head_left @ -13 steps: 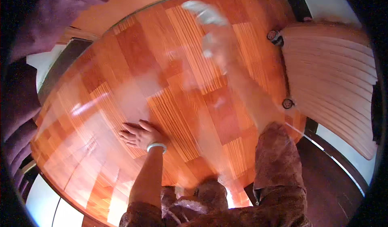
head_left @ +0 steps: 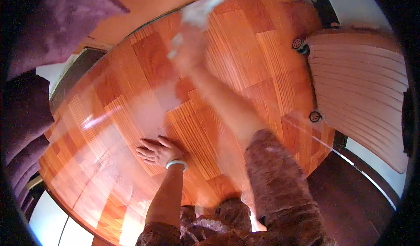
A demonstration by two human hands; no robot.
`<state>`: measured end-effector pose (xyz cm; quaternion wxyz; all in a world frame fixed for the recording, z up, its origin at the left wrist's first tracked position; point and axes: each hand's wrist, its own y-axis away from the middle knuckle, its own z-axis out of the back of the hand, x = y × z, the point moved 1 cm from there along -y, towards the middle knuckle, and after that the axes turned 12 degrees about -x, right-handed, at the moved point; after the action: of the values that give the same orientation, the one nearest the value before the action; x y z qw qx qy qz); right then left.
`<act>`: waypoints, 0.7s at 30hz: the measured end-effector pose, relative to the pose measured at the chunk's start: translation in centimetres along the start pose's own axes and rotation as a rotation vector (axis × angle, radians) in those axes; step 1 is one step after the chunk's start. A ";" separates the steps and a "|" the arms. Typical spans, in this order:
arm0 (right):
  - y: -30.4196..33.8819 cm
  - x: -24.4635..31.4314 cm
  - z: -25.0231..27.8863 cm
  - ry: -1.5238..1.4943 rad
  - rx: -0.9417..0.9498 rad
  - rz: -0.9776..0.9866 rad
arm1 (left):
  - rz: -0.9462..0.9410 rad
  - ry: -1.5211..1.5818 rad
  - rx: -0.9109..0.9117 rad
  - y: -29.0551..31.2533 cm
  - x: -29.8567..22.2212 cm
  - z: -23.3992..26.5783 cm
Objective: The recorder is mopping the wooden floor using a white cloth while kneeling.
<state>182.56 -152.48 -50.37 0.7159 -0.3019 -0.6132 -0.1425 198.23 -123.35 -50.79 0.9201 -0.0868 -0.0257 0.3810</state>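
Note:
My left hand (head_left: 160, 152) lies on the wood floor (head_left: 192, 132), palm down with its fingers spread. A pale band circles that wrist. Farther out, my right hand (head_left: 190, 49) is smeared by motion and gripping a whitish cloth (head_left: 202, 12). The cloth sticks out beyond the fingers toward the floor's far edge, and a pale bit of it shows at the hand's left side. Blur hides how the separate fingers close on it.
A ribbed pinkish suitcase (head_left: 356, 88) with small wheels lies at the right. Purple fabric (head_left: 26, 114) hangs along the left. An orange-brown surface (head_left: 162, 1) borders the floor's far edge. Dark flooring (head_left: 345, 198) begins at the lower right.
My right hand has swept left across the far part of the floor with the cloth. My left hand stays on the same floor spot, while the view has shifted slightly.

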 end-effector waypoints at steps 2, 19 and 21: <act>5.0 -2.7 -2.4 -0.114 0.034 -0.419 | -0.014 0.020 0.022 1.0 -1.0 -0.6; -13.6 -4.7 16.3 1.213 0.074 0.563 | -0.001 0.024 0.020 1.0 -1.4 0.0; -11.5 -4.7 14.8 1.213 0.128 0.510 | 0.008 0.037 0.033 0.5 -1.5 0.6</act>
<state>163.26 -153.22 -50.93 0.9622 -0.2607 -0.0176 -0.0764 196.72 -123.99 -50.22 0.9201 -0.0789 -0.0023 0.3836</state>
